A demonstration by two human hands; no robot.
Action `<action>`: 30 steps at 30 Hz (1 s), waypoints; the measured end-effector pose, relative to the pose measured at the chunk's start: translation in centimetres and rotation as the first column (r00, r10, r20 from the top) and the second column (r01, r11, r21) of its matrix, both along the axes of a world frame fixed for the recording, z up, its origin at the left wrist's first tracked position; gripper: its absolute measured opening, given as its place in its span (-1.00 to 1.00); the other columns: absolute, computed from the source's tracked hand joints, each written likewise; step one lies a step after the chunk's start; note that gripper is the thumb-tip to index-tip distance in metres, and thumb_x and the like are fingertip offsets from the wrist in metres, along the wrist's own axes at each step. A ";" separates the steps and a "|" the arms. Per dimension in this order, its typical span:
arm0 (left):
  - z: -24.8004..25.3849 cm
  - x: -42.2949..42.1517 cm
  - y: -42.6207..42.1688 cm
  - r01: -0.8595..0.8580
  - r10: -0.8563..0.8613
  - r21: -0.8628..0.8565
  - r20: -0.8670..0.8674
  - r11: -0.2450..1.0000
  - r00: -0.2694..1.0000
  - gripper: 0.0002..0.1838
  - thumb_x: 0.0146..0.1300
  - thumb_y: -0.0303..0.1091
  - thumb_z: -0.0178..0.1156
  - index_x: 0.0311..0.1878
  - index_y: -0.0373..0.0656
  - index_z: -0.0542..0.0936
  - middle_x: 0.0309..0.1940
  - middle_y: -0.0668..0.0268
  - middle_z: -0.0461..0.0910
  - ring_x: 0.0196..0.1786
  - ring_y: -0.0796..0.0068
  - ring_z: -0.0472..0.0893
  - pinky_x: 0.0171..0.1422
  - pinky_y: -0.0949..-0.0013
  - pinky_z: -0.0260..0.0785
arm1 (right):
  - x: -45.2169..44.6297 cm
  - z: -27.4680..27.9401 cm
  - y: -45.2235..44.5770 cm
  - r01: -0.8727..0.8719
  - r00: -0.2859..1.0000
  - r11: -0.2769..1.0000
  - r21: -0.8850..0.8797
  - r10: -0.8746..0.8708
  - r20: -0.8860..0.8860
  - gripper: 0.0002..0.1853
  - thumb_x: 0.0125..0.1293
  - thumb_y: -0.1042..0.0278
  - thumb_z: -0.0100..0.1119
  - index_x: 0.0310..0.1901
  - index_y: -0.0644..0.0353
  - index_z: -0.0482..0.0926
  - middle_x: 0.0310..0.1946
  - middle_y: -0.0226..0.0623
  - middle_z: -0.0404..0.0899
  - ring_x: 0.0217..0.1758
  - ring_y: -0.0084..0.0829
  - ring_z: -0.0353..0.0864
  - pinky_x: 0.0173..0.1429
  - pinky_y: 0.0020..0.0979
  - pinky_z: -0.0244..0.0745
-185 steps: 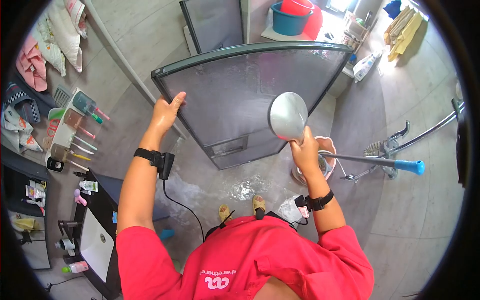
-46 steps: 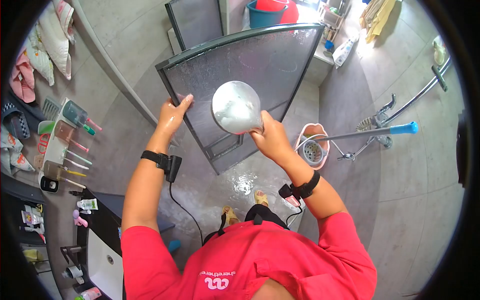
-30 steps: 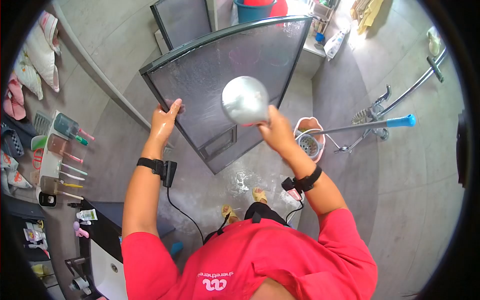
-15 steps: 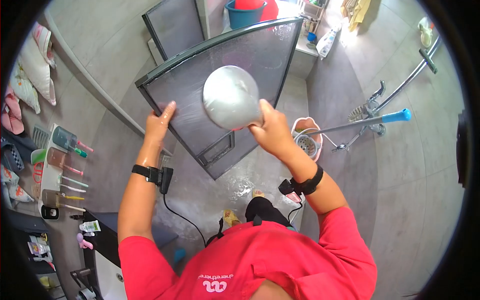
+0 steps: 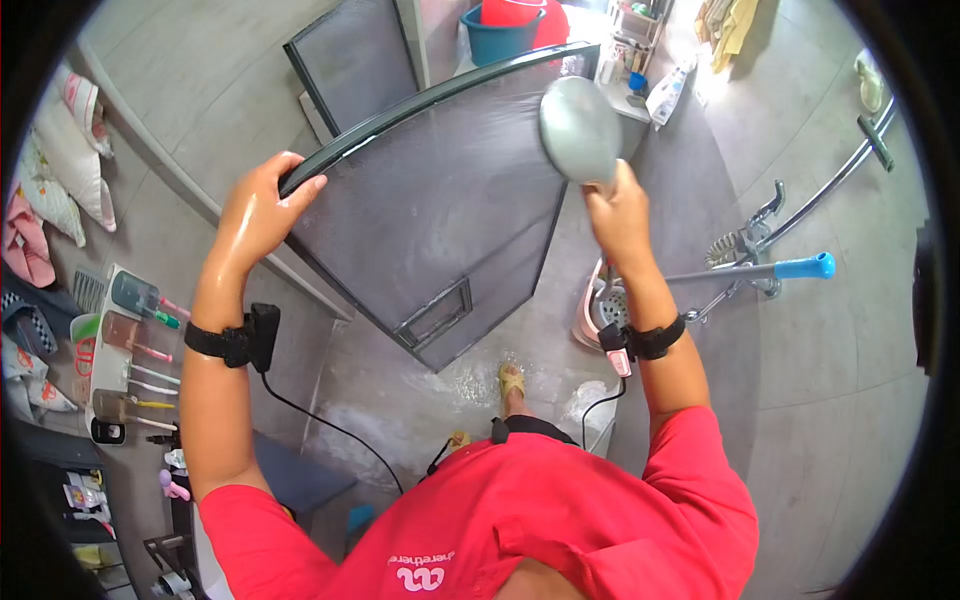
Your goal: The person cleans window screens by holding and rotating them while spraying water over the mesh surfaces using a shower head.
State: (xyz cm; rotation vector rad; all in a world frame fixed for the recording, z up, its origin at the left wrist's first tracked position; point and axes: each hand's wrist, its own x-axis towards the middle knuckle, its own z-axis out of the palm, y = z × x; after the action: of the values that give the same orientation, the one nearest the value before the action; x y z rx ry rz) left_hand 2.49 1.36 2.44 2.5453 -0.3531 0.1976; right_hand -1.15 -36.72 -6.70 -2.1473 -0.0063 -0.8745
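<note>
Head view: gripping the upper left corner of one large dark-framed panel (image 5: 430, 210) with the left hand (image 5: 262, 205), curling fingers over the edge and laying the thumb on the near face. Tilting it just ahead, with its lowest corner down at the wet floor (image 5: 355, 375). Holding one round grey scoop (image 5: 580, 130) in the right hand (image 5: 620, 215), closing tightly around its handle; hiding part of the right edge behind it and leaving contact impossible to tell. Counting also one smaller panel (image 5: 355, 65) behind, two black wrist straps (image 5: 230, 343), two yellow sandals (image 5: 512, 380) and three cups (image 5: 133, 293) on a wall holder (image 5: 103, 365). Wearing a red shirt (image 5: 480, 500) bearing upside-down white letters, reading roughly "herethere", beside a looped logo (image 5: 420, 578). Facing one teal bucket (image 5: 500, 42) beyond, with a red basin (image 5: 510, 12) in it. Blocking part of one pink bucket (image 5: 588, 320) and a blue-gripped pole (image 5: 808, 266) with the right forearm (image 5: 640, 275).
</note>
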 end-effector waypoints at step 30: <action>0.1 2.9 -8.8 0.384 -0.386 -0.079 -0.020 0.920 0.922 -0.54 0.44 -0.13 -0.04 0.30 -0.14 0.42 0.24 0.11 0.45 0.30 0.23 0.42 0.35 0.30 0.22 | 5.9 12.4 -12.8 0.304 0.952 0.886 -0.350 -0.300 0.066 -0.67 0.24 0.20 0.22 -0.11 0.30 0.53 -0.29 0.08 0.63 -0.19 0.01 0.63 -0.10 -0.20 0.48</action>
State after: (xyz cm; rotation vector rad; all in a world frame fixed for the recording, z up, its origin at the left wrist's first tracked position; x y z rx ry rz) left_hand 5.37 -7.47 2.49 2.3455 -0.8071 0.0152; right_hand 4.74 -49.49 5.74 -2.5281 0.1837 -1.1343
